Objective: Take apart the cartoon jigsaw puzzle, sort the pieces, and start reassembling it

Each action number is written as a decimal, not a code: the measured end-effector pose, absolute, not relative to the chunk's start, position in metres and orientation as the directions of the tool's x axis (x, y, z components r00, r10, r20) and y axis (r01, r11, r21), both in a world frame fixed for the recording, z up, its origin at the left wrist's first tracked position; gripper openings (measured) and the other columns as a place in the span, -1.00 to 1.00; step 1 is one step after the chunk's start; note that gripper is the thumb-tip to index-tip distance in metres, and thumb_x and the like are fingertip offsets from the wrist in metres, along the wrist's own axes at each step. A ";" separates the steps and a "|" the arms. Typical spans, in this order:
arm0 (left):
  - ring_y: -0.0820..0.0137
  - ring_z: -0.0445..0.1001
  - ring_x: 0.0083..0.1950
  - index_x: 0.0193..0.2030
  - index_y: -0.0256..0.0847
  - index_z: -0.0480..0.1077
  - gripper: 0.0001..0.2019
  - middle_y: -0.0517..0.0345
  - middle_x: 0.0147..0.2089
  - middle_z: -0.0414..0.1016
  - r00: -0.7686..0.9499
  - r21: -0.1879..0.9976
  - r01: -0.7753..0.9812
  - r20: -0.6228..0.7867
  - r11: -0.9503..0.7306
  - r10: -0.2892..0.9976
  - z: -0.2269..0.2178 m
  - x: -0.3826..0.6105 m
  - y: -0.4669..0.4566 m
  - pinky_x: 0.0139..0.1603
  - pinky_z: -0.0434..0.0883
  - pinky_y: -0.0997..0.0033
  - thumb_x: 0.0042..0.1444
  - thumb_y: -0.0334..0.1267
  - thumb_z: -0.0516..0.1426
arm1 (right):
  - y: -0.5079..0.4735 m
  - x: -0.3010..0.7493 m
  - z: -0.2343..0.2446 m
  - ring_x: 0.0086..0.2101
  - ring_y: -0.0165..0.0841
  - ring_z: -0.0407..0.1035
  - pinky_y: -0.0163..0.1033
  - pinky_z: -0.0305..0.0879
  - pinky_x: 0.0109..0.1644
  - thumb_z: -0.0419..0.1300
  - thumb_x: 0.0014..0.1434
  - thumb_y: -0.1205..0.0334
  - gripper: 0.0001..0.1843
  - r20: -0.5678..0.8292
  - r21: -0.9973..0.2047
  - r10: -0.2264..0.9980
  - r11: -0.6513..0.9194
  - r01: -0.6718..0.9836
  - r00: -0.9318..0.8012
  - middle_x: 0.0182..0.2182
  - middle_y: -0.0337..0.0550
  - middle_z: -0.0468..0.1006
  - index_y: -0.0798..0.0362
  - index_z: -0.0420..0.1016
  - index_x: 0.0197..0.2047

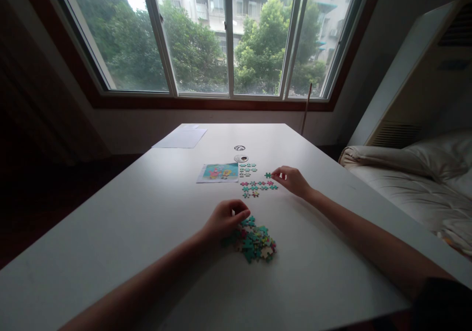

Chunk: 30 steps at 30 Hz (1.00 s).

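Twelve o'clock being the window [230, 41], the right hand [293, 180] is out across the white table [147, 213], and there it is, a green puzzle piece [268, 175] pinched at thumb and fingertips! It sits at nine o'clock from that hand, right at the tips, with the left hand [225, 218] well apart; from there the piece lies toward one o'clock, so the right is plainly the nearer. And look how it stands to the rest: the lower rows of pieces [254, 188] run from six round to eight o'clock of it, just beside, the upper rows [253, 169] at nine, and the printed picture [220, 172] beyond them, also at nine. Which way does it point? Its long axis seems to run nine to three, but it's tiny, and whether it's off the table I can't tell. Down nearer, the left hand curls its fingers at ten o'clock of the loose pile [249, 250]; whether they grip anything, I can't tell.
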<state>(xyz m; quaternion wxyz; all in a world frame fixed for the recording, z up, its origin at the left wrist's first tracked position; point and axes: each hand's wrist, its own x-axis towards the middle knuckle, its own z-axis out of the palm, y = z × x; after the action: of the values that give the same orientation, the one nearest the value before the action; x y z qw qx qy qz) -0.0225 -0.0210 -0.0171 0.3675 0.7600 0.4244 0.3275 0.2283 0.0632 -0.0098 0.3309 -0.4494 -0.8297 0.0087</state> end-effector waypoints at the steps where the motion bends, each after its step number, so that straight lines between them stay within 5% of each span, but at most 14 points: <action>1: 0.54 0.23 -0.53 -0.45 -0.32 0.40 -0.79 0.20 -0.53 0.38 0.425 0.836 0.408 0.184 -0.368 0.886 -0.017 -0.023 -0.021 -0.56 0.17 0.59 0.02 -0.19 0.07 | 0.070 0.228 -0.010 -0.54 -0.46 0.27 -0.34 0.20 -0.39 0.10 0.10 0.17 -0.82 0.536 -0.308 0.756 0.590 0.747 -0.376 -0.49 -0.20 0.46 0.07 0.47 -0.37; 20: 0.54 0.21 -0.53 -0.43 -0.32 0.40 -0.79 0.21 -0.53 0.37 0.436 0.843 0.384 0.196 -0.378 0.878 -0.019 -0.027 -0.020 -0.55 0.17 0.59 0.02 -0.20 0.07 | 0.075 0.217 -0.013 -0.53 -0.49 0.28 -0.36 0.19 -0.40 0.12 0.07 0.21 -0.86 0.459 -0.280 0.748 0.634 0.721 -0.479 -0.50 -0.21 0.45 0.07 0.48 -0.38; 30: 0.53 0.25 -0.52 -0.43 -0.31 0.41 -0.79 0.20 -0.51 0.39 0.431 0.834 0.397 0.201 -0.384 0.880 -0.020 -0.026 -0.020 -0.51 0.20 0.57 0.02 -0.19 0.07 | 0.043 0.215 -0.018 -0.53 -0.49 0.30 -0.38 0.21 -0.39 0.12 0.06 0.24 -0.88 0.415 -0.377 0.733 0.678 0.631 -0.539 -0.48 -0.20 0.48 0.07 0.46 -0.41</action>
<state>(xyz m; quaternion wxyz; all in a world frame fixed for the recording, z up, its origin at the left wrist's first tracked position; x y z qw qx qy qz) -0.0263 -0.0197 -0.0199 0.3647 0.7632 0.4181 0.3312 0.2150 0.0434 -0.0181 0.2789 -0.3910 -0.8724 0.0912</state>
